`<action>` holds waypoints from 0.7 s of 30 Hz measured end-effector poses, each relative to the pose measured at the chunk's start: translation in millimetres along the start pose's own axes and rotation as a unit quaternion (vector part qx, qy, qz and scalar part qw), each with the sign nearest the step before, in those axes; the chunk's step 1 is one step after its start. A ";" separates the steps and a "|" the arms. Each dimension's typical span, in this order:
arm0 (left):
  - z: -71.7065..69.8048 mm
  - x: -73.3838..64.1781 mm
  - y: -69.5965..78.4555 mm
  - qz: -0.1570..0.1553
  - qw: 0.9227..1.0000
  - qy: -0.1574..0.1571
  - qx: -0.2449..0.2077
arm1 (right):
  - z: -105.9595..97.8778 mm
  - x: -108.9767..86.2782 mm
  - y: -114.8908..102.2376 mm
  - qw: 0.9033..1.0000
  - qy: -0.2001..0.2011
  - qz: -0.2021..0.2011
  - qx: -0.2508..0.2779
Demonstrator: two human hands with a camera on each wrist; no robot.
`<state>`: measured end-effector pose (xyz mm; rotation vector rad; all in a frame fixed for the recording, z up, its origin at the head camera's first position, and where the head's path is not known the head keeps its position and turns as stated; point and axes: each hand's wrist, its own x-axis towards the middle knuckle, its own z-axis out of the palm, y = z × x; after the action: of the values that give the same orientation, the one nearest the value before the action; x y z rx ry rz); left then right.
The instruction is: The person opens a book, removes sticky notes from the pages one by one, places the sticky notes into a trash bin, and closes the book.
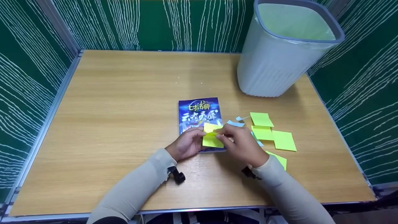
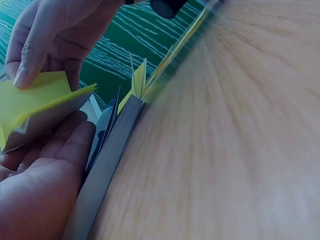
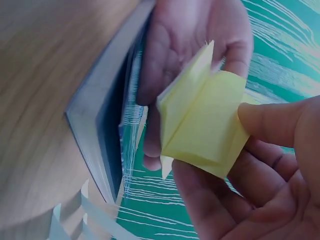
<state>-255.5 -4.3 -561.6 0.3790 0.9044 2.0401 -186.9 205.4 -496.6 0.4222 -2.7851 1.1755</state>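
Pinching yellow sticky notes (image 1: 213,142), right hand (image 1: 244,143)

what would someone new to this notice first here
Probably the big pale bin, standing at the far right of the table. Next, the bright yellow paper between the left hand and right hand, in front of a blue book in the head view. Yellow-green notes also lie scattered to the book's right.

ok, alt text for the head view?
A person's left hand and right hand hold yellow sticky notes over a blue book on a wooden table. Yellow-green notes and blue strips lie right of the book; a lined bin stands beyond.
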 end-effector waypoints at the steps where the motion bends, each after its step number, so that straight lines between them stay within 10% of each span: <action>1: 0.0 -0.3 0.2 -0.002 1.000 -0.001 0.003 | -1.2 0.4 0.9 1.000 0.001 0.008 0.024; 15: 5.7 0.3 0.9 -0.005 0.998 0.061 0.034 | -5.8 1.4 8.9 0.996 -0.002 0.029 0.088; 21: 7.1 1.0 0.4 -0.007 0.997 0.066 0.032 | -17.5 2.8 21.1 0.962 0.008 0.113 0.250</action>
<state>-252.4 -0.3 -556.5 0.2749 1.0507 2.0464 -196.0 231.3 -498.4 0.1220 -2.5448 1.9325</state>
